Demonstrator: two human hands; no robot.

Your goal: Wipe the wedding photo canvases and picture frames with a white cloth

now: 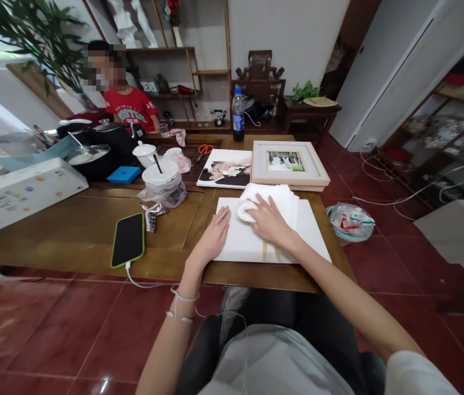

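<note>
The right hand (270, 222) lies palm down with its fingers curled over a bunched white cloth (270, 200), pressing it against a flat white board (297, 241); the fingers grasp the rolled near end of the cloth, while the rest of it spreads toward the far edge of the board. The left hand (214, 233) is flat and holds nothing, fingers stretched out, resting on the board's left edge where it meets the wooden table (83, 230). The board lies at the near edge of the table, straight in front of the person.

Just beyond the cloth sits a pale picture frame (289, 164) with a small photograph in its middle, and to its left a large photo print (225, 169) lies flat. Left of the board, a phone in a green case (128, 239) lies face up with a white cable plugged in at its near end. Farther back stands a lidded drink cup in a plastic bag (162, 184), with a white teapot (145, 153) behind it. A blue-labelled soda bottle (238, 115) stands at the far edge. A person in a red shirt (130, 107) sits across the table. On the red tiled floor to the right lies a plastic bag (350, 222).
</note>
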